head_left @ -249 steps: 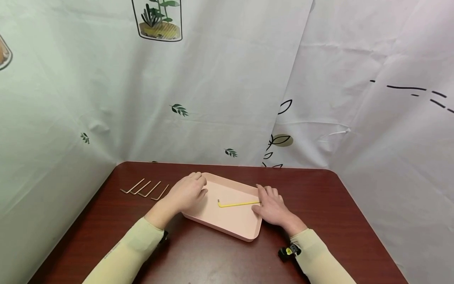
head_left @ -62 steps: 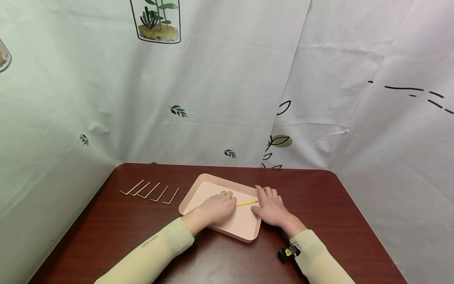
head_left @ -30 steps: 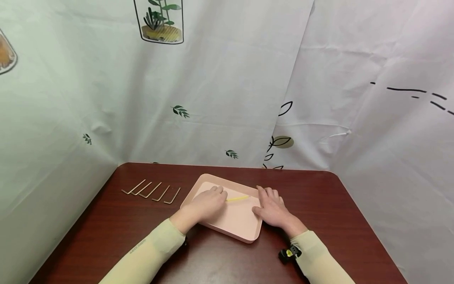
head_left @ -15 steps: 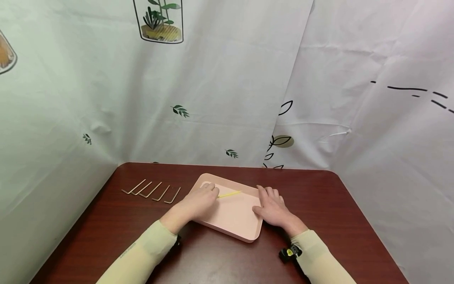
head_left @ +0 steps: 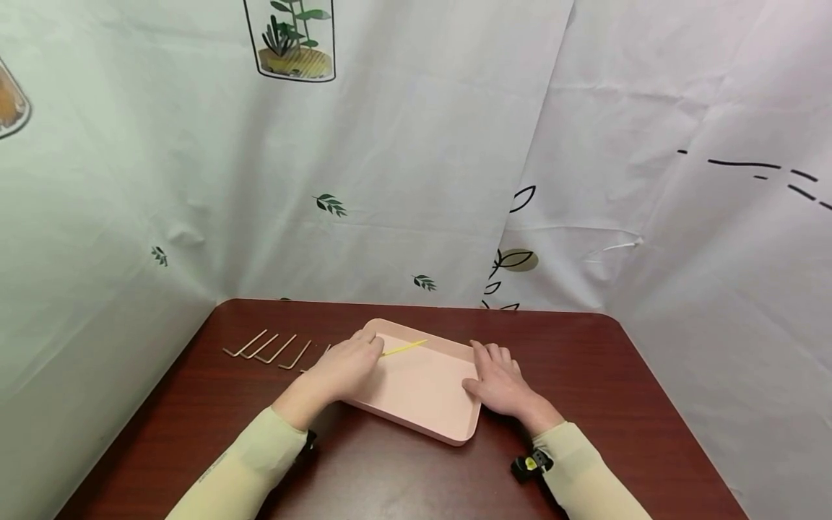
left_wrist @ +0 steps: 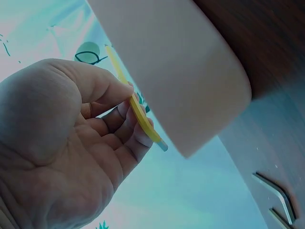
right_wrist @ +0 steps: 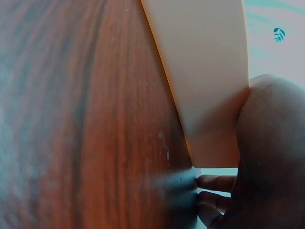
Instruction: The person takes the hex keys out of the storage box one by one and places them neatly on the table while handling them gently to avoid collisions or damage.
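My left hand (head_left: 347, 361) pinches a yellow hex key (head_left: 404, 348) between thumb and fingers, over the left end of a pink tray (head_left: 422, 425). In the left wrist view the bent end of the hex key (left_wrist: 139, 114) shows a bare metal tip, close beside the tray's wall (left_wrist: 190, 95). My right hand (head_left: 502, 379) holds the tray's right edge, thumb over the rim and the other fingers along the outside. In the right wrist view those fingers (right_wrist: 217, 182) show beyond the tray's corner.
Several bare metal hex keys (head_left: 278, 348) lie in a slanted row on the dark red table (head_left: 559, 339), left of the tray. The left hand partly covers the nearest one. A white patterned curtain (head_left: 422, 144) stands behind and beside the table.
Earlier, another metal hex key joined the row as my left hand left it. The left hand then took the yellow hex key from the tray and carried it leftward. The right hand has stayed put.
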### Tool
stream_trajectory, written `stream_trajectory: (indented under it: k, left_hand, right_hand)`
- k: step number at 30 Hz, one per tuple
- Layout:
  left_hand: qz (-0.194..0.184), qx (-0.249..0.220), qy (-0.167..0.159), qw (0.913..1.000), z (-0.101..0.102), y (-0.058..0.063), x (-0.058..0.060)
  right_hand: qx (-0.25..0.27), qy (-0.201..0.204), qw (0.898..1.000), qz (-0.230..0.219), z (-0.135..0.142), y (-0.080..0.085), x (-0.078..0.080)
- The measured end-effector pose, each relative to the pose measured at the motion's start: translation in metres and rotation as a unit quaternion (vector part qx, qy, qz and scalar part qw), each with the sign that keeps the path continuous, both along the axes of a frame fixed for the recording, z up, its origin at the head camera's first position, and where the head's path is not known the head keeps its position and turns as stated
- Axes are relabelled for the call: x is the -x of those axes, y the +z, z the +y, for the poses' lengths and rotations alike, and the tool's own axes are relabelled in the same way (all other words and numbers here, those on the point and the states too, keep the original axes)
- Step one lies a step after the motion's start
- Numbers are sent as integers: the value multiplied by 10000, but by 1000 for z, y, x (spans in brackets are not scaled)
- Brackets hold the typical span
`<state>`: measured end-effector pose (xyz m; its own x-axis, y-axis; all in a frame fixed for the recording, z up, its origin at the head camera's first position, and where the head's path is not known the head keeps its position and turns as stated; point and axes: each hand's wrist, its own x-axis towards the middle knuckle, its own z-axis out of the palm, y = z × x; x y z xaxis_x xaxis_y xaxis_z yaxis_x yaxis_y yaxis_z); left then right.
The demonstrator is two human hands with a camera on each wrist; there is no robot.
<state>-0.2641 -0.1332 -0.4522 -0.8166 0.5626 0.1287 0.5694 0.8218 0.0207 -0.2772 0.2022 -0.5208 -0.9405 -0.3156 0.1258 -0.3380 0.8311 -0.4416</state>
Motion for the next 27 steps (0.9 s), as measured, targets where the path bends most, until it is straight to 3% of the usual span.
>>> stream_trajectory:
  k: [8,16,27]
  left_hand:
    - [-56,-131,174,9997,-13,4,-3]
    - [252,-195,225,9992,-23,5,-5]
    - [238,-236,459,9984,-38,6,-5]
  right_hand:
    - [2,-8,10000,-17,-1,1,0]
    - [-19,17,10000,52,-1,0,-1]
    - [10,14,10000,80,-1,-1,-1]
